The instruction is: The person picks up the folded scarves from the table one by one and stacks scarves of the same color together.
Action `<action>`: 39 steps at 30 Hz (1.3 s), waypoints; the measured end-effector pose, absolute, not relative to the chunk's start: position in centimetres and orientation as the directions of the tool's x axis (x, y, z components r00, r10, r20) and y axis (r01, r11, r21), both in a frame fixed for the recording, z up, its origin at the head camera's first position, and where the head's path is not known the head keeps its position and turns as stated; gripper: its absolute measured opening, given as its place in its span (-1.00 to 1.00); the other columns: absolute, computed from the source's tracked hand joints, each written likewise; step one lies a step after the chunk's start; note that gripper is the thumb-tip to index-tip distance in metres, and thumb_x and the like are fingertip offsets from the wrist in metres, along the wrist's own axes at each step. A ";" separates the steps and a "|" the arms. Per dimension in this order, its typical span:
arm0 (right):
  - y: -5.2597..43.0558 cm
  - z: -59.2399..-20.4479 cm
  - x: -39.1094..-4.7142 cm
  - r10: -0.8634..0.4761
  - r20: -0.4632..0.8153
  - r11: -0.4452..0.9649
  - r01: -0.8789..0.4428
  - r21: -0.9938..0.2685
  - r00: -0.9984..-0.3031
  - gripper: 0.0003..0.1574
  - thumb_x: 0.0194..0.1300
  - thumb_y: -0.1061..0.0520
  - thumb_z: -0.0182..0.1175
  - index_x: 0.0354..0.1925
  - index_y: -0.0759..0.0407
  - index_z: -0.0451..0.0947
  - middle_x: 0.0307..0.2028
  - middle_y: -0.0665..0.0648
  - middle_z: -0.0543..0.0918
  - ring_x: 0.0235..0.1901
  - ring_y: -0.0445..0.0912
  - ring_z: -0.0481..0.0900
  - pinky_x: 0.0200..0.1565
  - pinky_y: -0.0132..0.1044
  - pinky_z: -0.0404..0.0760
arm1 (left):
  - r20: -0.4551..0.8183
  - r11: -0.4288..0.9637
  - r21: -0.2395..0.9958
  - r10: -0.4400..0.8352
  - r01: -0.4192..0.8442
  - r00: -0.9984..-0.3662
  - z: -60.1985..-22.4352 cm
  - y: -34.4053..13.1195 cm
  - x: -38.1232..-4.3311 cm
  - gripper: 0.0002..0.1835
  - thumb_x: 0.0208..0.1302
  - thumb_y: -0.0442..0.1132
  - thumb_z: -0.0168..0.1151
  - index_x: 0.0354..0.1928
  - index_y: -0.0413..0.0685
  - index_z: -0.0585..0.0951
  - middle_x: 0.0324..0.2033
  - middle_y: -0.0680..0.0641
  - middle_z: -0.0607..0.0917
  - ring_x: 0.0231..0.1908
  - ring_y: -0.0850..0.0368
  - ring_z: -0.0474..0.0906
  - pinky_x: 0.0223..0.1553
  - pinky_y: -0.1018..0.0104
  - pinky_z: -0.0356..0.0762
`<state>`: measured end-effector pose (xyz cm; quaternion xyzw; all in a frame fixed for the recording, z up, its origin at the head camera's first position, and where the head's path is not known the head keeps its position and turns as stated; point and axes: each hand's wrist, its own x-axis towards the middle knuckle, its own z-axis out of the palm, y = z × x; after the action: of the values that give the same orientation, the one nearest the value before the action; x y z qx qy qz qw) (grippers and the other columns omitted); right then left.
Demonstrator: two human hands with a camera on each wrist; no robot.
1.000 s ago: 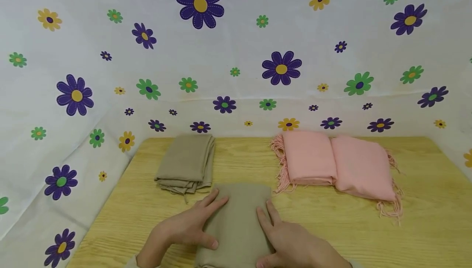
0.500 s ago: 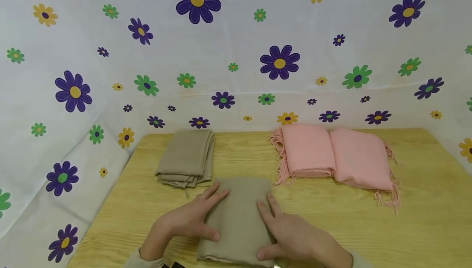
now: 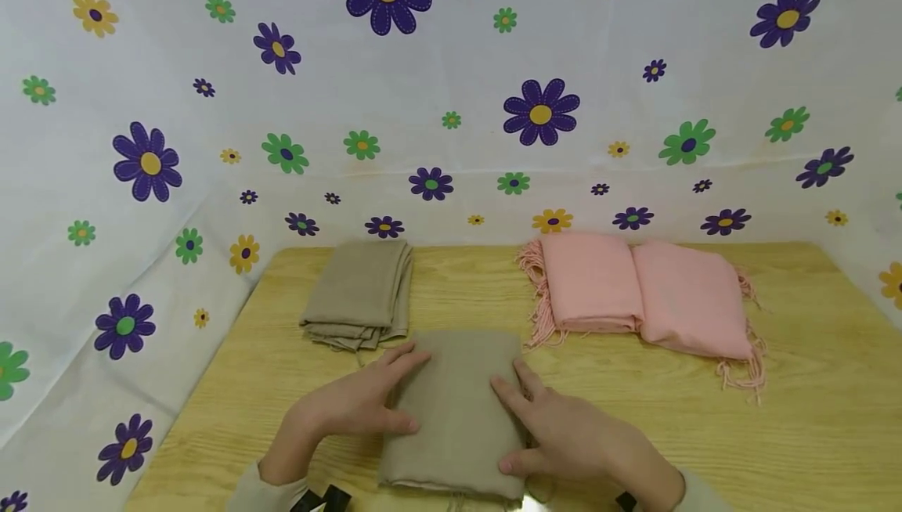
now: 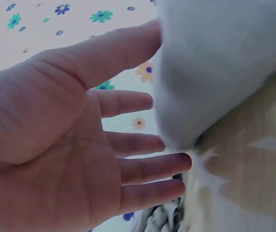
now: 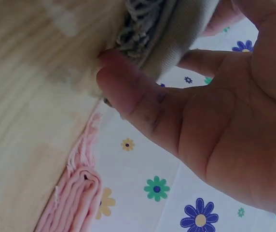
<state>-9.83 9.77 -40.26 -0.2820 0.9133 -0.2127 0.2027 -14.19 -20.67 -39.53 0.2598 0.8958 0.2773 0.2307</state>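
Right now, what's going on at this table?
A person has the left hand and right hand on opposite sides of a folded beige cloth at the near part of the yellowish wood-grain table. A second folded beige cloth lies behind it, to the left. Two folded pink cloths with fringes lie side by side toward the far right; neither hand touches them.

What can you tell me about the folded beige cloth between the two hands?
The beige cloth looks like soft, plain fabric, folded into a thick, roughly rectangular bundle with a mostly smooth top; stringy fringe shows at one edge. It lies on the wood-grained table. The left hand touches its left side, the right hand its right.
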 end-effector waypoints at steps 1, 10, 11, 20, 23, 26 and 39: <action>9.7 -40.1 -9.9 -0.606 -0.243 0.748 -0.438 -0.498 -0.758 0.16 0.24 -0.38 0.24 0.57 0.04 0.02 0.52 0.43 -0.10 0.32 0.24 0.37 0.13 0.07 0.51 | -0.260 0.711 0.620 0.586 0.333 -0.767 -39.4 -20.9 -14.3 -0.09 0.24 0.00 0.39 0.53 -0.07 0.16 0.51 -0.29 0.04 0.45 -0.24 0.09 0.34 -0.17 0.19; 9.5 -38.7 -11.2 -0.607 -0.248 0.762 -0.465 -0.452 -0.754 0.01 0.31 -0.28 0.26 0.51 0.12 0.16 0.49 0.44 0.03 0.30 0.38 0.34 0.15 0.16 0.48 | -0.063 0.654 0.677 0.507 0.336 -0.860 -38.0 -24.4 -15.4 -0.22 0.36 -0.11 0.30 0.50 -0.14 0.18 0.38 -0.30 0.29 0.27 -0.31 0.34 0.14 -0.20 0.43; 9.5 -38.4 -11.4 -0.608 -0.249 0.763 -0.468 -0.446 -0.754 0.00 0.31 -0.27 0.25 0.51 0.13 0.17 0.49 0.44 0.06 0.31 0.38 0.33 0.15 0.17 0.48 | -0.046 0.656 0.678 0.490 0.333 -0.871 -37.9 -24.7 -15.6 -0.24 0.37 -0.13 0.28 0.50 -0.13 0.18 0.38 -0.30 0.29 0.27 -0.31 0.34 0.13 -0.20 0.44; 8.5 -37.2 -14.1 -0.687 -0.186 0.693 -0.557 -0.457 -0.702 -0.09 0.40 -0.17 0.20 0.49 0.21 0.16 0.43 0.47 0.15 0.25 0.28 0.44 0.20 0.15 0.44 | 0.083 0.683 0.676 0.304 0.277 -0.949 -37.3 -27.2 -17.5 -0.29 0.41 -0.23 0.22 0.49 -0.21 0.16 0.44 -0.35 0.18 0.39 -0.41 0.11 0.25 -0.34 0.22; 7.8 -37.3 -15.1 -0.700 -0.148 0.673 -0.574 -0.467 -0.699 -0.12 0.42 -0.13 0.19 0.49 0.21 0.15 0.43 0.48 0.15 0.27 0.30 0.41 0.21 0.16 0.42 | 0.085 0.694 0.682 0.236 0.229 -0.968 -37.4 -27.8 -18.1 -0.28 0.41 -0.24 0.20 0.48 -0.27 0.14 0.42 -0.43 0.13 0.40 -0.42 0.03 0.28 -0.36 0.14; 7.0 -37.3 -16.0 -0.708 -0.100 0.657 -0.600 -0.456 -0.699 -0.15 0.42 -0.10 0.19 0.48 0.23 0.16 0.41 0.49 0.18 0.30 0.35 0.34 0.22 0.19 0.40 | 0.040 0.715 0.685 0.151 0.137 -0.988 -37.5 -28.3 -18.6 -0.26 0.41 -0.20 0.19 0.49 -0.27 0.11 0.41 -0.50 0.07 0.40 -0.45 -0.01 0.27 -0.39 0.12; 1.9 -37.3 -20.8 -0.694 -0.098 0.595 -0.491 -0.636 -0.714 -0.14 0.45 -0.01 0.16 0.54 0.10 0.03 0.47 0.44 0.00 0.42 0.24 0.17 0.31 0.15 0.30 | -0.087 0.743 0.670 0.059 -0.014 -0.994 -39.9 -28.9 -21.3 -0.18 0.39 -0.06 0.15 0.54 -0.19 0.04 0.36 -0.59 0.08 0.32 -0.53 0.09 0.23 -0.40 0.19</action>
<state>-20.76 1.86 -37.34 -0.3378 0.8766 -0.2973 0.1703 -21.29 -28.89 -39.89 0.0120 0.9320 0.3585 0.0513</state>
